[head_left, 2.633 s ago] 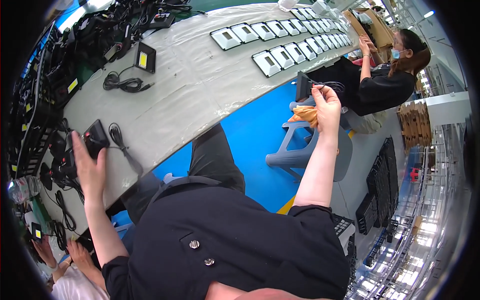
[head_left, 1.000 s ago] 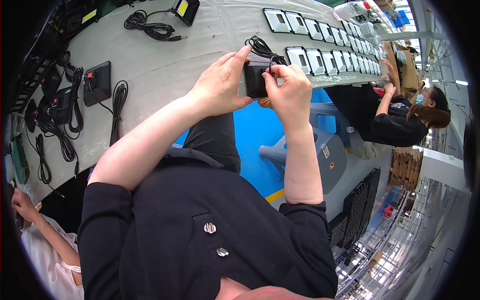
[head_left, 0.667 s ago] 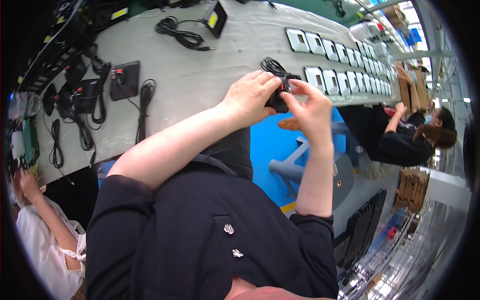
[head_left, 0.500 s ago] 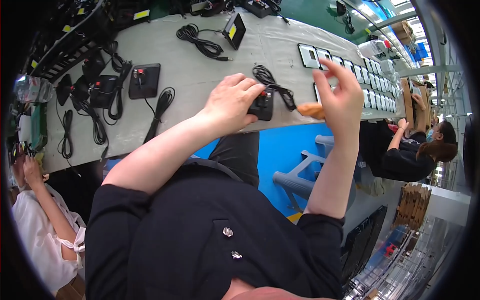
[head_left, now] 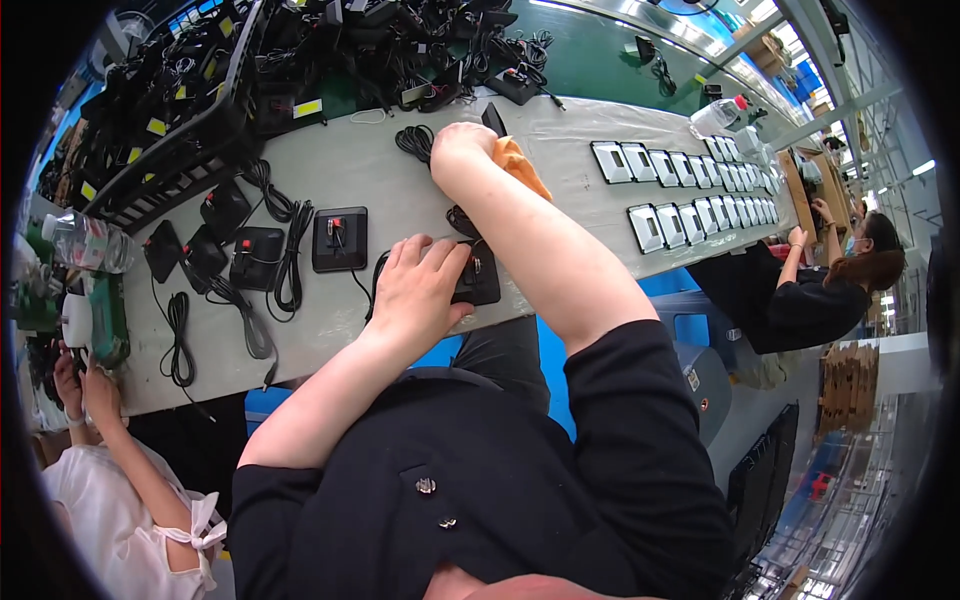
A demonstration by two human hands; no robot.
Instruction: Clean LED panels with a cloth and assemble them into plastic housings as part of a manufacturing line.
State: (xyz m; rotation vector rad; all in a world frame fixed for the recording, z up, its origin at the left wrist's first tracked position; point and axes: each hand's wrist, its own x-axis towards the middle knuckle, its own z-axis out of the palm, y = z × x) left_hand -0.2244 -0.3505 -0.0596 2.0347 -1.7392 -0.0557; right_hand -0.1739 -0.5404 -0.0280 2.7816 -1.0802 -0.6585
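My left hand holds a small black floodlight near the table's front edge. Its fingers lie over the left part of the lamp's back, with the thumb by the near edge. My right hand is closed farther out over the table, its fingertips mostly hidden. An orange cloth hangs out of it on the right. Just beyond that hand another black floodlight stands up, partly covered, and its coiled black cable lies to the left. Whether my right hand touches this lamp is hidden.
More floodlights with coiled cables, one a square lamp, lie at left. A black crate of lamps stands far left. Rows of silver-and-black frames cover the right. A co-worker in white and another in black sit at either side.
My right hand has swung left and away from me, carrying the orange cloth toward the far lamp. My left hand stays on the near floodlight. The whole view has shifted.
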